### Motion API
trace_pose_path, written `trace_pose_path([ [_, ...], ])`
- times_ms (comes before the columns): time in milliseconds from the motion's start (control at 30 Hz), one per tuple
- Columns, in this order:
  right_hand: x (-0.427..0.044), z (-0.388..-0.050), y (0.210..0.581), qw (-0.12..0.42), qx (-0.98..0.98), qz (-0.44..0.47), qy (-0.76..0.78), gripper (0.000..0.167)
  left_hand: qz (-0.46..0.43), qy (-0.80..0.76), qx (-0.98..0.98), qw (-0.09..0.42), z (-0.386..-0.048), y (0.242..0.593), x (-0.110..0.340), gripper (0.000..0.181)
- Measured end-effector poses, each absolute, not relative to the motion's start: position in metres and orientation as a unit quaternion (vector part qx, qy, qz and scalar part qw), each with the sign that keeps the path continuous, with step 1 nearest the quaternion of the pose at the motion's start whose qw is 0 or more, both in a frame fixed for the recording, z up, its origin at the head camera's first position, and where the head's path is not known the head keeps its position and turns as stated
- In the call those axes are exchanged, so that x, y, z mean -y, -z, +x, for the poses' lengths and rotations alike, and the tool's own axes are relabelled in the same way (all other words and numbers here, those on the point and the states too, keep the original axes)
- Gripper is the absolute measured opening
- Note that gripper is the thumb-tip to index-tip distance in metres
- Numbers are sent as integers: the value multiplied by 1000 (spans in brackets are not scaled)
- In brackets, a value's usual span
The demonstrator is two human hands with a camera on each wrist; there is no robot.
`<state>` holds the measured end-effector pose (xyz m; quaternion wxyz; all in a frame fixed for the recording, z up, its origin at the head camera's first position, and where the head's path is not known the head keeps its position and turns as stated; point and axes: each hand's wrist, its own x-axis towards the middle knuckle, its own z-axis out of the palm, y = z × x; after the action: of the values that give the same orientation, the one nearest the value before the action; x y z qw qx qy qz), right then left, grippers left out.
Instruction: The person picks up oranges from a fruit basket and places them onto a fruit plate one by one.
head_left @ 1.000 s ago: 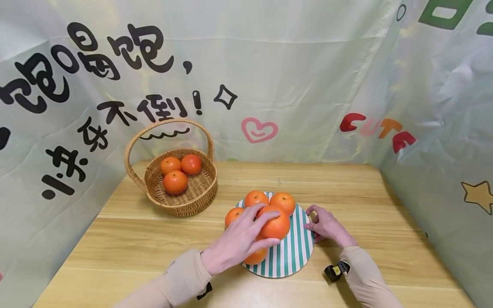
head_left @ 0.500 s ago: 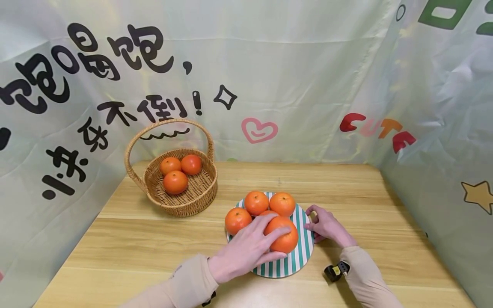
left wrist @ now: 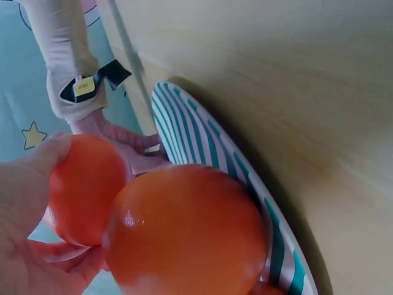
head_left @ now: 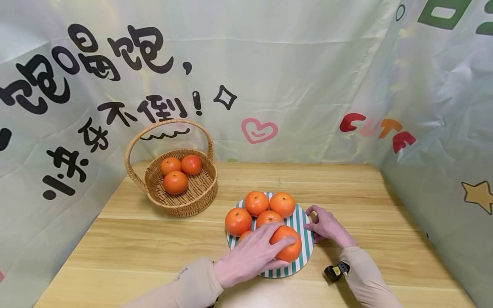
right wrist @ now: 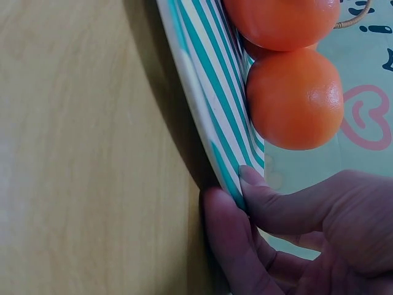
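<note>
Mostly hidden behind left hand (head_left: 252, 256) — 1 orange (head_left: 286, 232) in its grip — another orange (head_left: 244, 235); right hand (head_left: 327, 225) pinching striped plate (head_left: 306, 246).

1. Walls: pale green fabric backdrop (head_left: 308, 81), L + back + R, visibly creased.
2. Blk Chinese chars (head_left: 155, 51) L/back, w/ outlined 4-pt star (head_left: 225, 97) beside.
3. Pink heart (head_left: 259, 130) low on back; multicol "CUTE" lettering (head_left: 387, 125) nr back-R corner; tan star (head_left: 478, 196) far R.
4. Table: lt wood-grain top (head_left: 339, 179), runs to backdrop.
5. Light: soft sheen on R cloth, pale glare nr table front.
</note>
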<state>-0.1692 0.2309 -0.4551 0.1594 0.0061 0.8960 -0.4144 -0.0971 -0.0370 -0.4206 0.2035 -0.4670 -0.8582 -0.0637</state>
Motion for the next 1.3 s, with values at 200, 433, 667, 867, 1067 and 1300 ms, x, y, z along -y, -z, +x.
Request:
trace_pose_path([
  [200, -230, -169, 455, 160, -897, 9, 413, 35, -474, 30, 854, 213, -97, 427, 34, 54],
  [433, -230, -169, 454, 159, -896, 7, 414, 35, -469, -6, 855, 221, -97, 431, 31, 54],
  [667, -230, -169, 455, 162, -895, 7, 416, 35, -467, -25, 850, 242, -98, 438, 29, 53],
  [867, -231, -169, 455, 159, -895, -2, 417, 34, -463, -20, 853, 242, -98, 443, 27, 55],
  [1067, -231, -168, 453, 158, -893, -3, 422, 35, -458, -19, 856, 237, -98, 447, 27, 54],
  [1300, -231, -168, 454, 155, -896, -3, 417, 35, -451, -4, 858, 246, -99, 447, 26, 40],
])
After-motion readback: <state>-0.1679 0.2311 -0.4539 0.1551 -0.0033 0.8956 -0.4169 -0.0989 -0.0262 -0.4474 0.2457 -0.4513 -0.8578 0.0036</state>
